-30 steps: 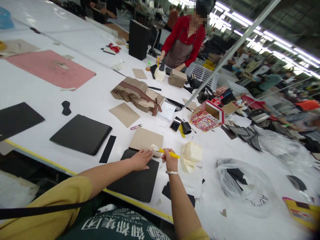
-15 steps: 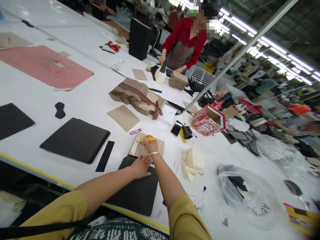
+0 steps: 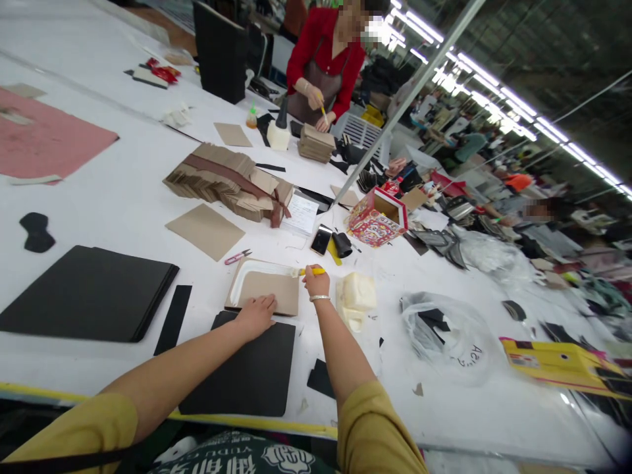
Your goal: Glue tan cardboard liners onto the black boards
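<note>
A long white counter (image 3: 123, 197) fills the left and centre of the frame, with a yellow strip along its near edge. A workshop with rows of ceiling strip lights is seen at the upper right.

Flat, matte materials are laid out on the counter: a stack of black sheets (image 3: 89, 293) at the lower left, a narrow black strip (image 3: 172, 309) just beside it, a pink sheet (image 3: 44, 138) at the far left, and a fanned bundle of tan card pieces (image 3: 222, 181) tied with a brown band in the upper centre. A crumpled clear plastic bag (image 3: 444, 336) lies at the lower right, and a printed red box (image 3: 378, 220) stands right of centre.

A tan rectangular card (image 3: 264, 289) is located at the centre of the frame, resting partly on a black sheet (image 3: 247, 368). A white wet band runs along its left and top edges.

The left hand (image 3: 257, 315) is laid flat and open on the lower edge of the card, gripping nothing. The right hand (image 3: 316, 282) is closed around a yellow-handled brush (image 3: 309, 271), whose tip touches the upper right corner of the card. A pale lumpy container (image 3: 356, 296) stands just beside the right hand.

A person in a red top (image 3: 320, 52) is seen at the far side of the counter, top centre.
</note>
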{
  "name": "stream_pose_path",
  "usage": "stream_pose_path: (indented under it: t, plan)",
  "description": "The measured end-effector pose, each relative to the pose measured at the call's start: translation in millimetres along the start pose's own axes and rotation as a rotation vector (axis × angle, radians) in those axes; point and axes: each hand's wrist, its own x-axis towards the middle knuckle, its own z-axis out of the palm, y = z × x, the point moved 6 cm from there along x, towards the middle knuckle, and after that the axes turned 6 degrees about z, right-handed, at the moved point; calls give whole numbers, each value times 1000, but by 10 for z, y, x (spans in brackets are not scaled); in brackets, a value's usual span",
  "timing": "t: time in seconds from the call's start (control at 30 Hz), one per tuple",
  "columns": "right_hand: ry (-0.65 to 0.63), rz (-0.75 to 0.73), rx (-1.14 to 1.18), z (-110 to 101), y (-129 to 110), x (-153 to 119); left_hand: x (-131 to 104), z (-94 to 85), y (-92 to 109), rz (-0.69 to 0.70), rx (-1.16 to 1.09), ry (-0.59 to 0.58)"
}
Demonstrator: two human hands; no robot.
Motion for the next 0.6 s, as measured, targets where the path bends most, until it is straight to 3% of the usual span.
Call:
stream_pose_path:
  t: [0.13, 0.3, 0.47, 0.6]
  plan:
    - [8, -28, -87, -75, 124, -239, 116, -3, -91, -37, 53, 15]
    - [-29, -46, -133, -185, 412, -803, 167, -37, -121, -4, 63, 11]
    - [-51, 14, 60, -336, 581, -1138, 208, -108, -116, 41, 103, -17]
    - [60, -5, 277, -566, 523, -1217, 274, -124, -173, 96, 87, -88]
